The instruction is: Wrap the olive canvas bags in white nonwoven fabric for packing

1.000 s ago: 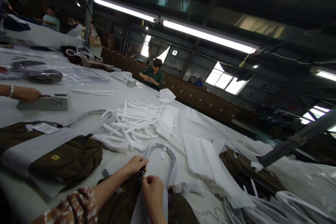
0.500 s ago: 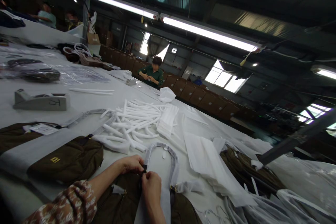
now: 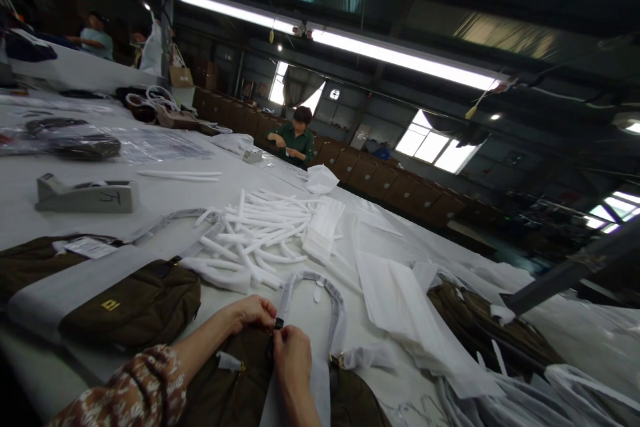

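Observation:
A dark brown bag (image 3: pixel 227 380) lies at the bottom centre, with a strip of white wrap across its middle. Its handle (image 3: pixel 339 310), covered in thin translucent wrapping, arches up from it. My left hand (image 3: pixel 253 313) pinches the dark base of the handle at its left end. Close against it on the right, my right hand (image 3: pixel 294 355) has its fingers closed at the same dark strap. The fingertips nearly meet, and the small part between them is mostly hidden. A wrapped strap end (image 3: pixel 367 355) with a gold buckle lies at the handle's right end.
Another brown bag (image 3: pixel 133 307) lies left, near a grey tape dispenser (image 3: pixel 87 195). White foam tubes (image 3: pixel 265 223) are heaped beyond my hands. White sheets (image 3: pixel 400 293) and more bags (image 3: pixel 480 320) lie right. A person in green (image 3: pixel 297 140) sits across the table.
The view has shifted slightly, so the table's objects appear a little further right. Both my hands stay at the handle base with barely any change in grip. The person in green has moved their hands slightly.

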Action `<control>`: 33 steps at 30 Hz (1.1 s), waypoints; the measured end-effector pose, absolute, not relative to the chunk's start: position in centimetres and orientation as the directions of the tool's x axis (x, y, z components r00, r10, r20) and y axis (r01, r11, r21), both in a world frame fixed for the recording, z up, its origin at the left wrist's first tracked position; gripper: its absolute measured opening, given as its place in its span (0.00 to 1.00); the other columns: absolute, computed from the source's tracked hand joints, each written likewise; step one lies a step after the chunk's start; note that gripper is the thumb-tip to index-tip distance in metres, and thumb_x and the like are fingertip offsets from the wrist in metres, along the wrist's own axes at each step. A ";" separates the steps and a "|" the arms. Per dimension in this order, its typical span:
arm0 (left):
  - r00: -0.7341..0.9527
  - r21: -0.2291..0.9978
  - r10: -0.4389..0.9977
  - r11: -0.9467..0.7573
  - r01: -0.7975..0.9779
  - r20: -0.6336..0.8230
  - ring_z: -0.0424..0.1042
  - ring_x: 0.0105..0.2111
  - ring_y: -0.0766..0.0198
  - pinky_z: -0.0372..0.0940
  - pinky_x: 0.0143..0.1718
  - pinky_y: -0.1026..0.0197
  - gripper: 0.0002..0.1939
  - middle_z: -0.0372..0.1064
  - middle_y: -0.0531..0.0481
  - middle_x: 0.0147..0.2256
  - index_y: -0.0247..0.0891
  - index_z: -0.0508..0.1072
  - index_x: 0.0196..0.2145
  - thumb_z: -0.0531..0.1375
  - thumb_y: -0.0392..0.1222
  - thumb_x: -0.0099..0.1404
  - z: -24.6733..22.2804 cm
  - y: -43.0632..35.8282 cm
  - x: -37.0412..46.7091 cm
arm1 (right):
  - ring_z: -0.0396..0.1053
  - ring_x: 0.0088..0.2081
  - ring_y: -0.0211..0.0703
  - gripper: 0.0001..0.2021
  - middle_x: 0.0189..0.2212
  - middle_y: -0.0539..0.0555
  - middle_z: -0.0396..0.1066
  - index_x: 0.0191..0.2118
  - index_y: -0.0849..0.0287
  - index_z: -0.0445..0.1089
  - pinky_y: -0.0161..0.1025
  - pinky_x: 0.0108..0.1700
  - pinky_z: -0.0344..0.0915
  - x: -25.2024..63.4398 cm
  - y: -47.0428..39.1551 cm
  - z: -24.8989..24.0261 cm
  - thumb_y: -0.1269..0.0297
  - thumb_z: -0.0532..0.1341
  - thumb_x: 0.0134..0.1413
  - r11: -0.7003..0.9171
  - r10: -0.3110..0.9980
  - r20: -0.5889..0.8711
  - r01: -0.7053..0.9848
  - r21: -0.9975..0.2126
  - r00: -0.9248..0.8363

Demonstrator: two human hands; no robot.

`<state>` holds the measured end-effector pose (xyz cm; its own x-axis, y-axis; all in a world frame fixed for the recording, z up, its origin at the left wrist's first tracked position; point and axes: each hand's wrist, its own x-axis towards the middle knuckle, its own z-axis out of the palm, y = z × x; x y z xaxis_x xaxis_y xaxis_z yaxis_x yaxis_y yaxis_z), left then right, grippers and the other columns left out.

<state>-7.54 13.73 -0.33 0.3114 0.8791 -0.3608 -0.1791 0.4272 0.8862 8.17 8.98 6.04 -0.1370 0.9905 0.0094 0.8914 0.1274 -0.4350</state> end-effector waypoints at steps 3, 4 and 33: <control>0.322 0.898 0.861 0.435 -0.062 -0.395 0.69 0.26 0.70 0.67 0.28 0.64 0.09 0.69 0.54 0.30 0.32 0.70 0.35 0.59 0.43 0.66 -0.2 13.9 -7.6 | 0.75 0.36 0.52 0.11 0.30 0.59 0.77 0.30 0.57 0.74 0.38 0.31 0.58 8.2 9.0 5.9 0.64 0.55 0.57 0.130 0.990 -0.001 0.898 -0.421 -0.144; 0.336 0.898 0.850 0.439 -0.026 -0.405 0.69 0.26 0.70 0.67 0.28 0.64 0.09 0.69 0.54 0.29 0.32 0.70 0.34 0.59 0.42 0.66 -0.2 13.9 -7.6 | 0.75 0.36 0.52 0.11 0.30 0.59 0.77 0.30 0.57 0.74 0.38 0.32 0.58 8.2 9.0 5.8 0.64 0.55 0.58 0.131 0.989 -0.004 0.899 -0.418 -0.146; 0.407 0.913 0.818 0.384 0.139 -0.407 0.68 0.26 0.70 0.67 0.28 0.64 0.09 0.68 0.54 0.30 0.33 0.71 0.35 0.59 0.43 0.66 1.0 13.7 -7.7 | 0.74 0.34 0.46 0.12 0.29 0.55 0.77 0.30 0.56 0.74 0.36 0.32 0.58 8.6 9.5 5.9 0.63 0.55 0.59 0.119 0.990 -0.015 0.871 -0.477 -0.144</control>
<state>-7.66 13.70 0.98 0.4074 0.8178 -0.4065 0.1394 0.3842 0.9127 8.59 9.54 5.85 -0.1436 0.9895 -0.0154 0.8706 0.1189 -0.4774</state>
